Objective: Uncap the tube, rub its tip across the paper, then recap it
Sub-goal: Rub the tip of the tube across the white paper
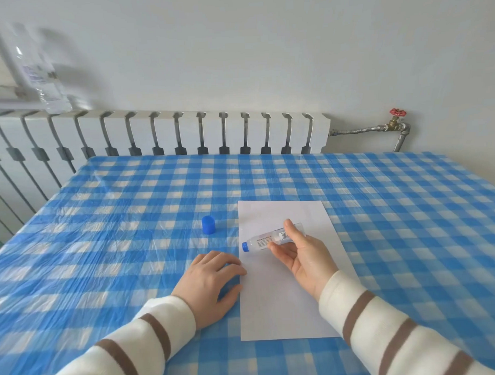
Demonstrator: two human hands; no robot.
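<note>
So that its blue tip can be drawn across the paper (284, 298), the tube (266, 240) is pinched by the right hand (302, 255) above the sheet, which is steadied at its edge by the left hand's (213, 278) loosely spread fingers; the cap (208, 224) is parked upright on the tabletop (115, 220) nearby

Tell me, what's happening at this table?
A person in a striped sleeve holds a clear plastic tube with a blue tip in the right hand, above a white sheet of paper. The tube's blue cap stands apart on the checked tablecloth. The left hand rests by the paper's edge.
</note>
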